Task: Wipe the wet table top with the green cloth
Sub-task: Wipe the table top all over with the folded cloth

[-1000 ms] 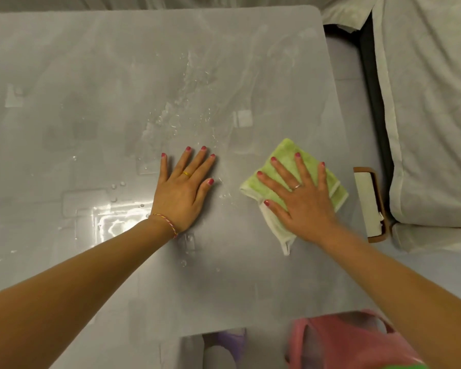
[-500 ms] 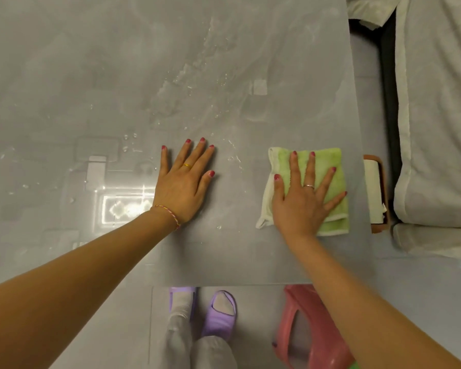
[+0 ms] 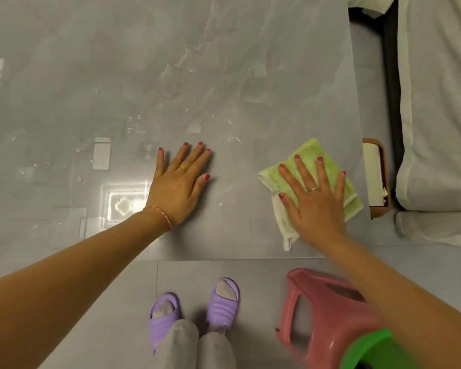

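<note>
The grey glossy table top [image 3: 224, 49] carries water drops and streaks [image 3: 197, 67] in its middle and far part. A folded green cloth [image 3: 308, 153] lies near the table's near right corner, turned at an angle. My right hand [image 3: 314, 203] presses flat on it with fingers spread, covering most of it; a white edge of the cloth sticks out toward the near edge. My left hand [image 3: 179, 185] rests flat on the bare table to the left of the cloth, fingers apart, holding nothing.
A brown holder with a white roll [image 3: 375, 177] stands just off the table's right edge, beside a white mattress [image 3: 437, 102]. Below the near edge are my feet in purple slippers [image 3: 224, 302], a red plastic stool [image 3: 317, 315] and a green one [image 3: 370, 350].
My right hand has slid the cloth to the right and toward the near edge, turning it. The left hand has stayed planted. The view has tipped down, so the feet and stools show.
</note>
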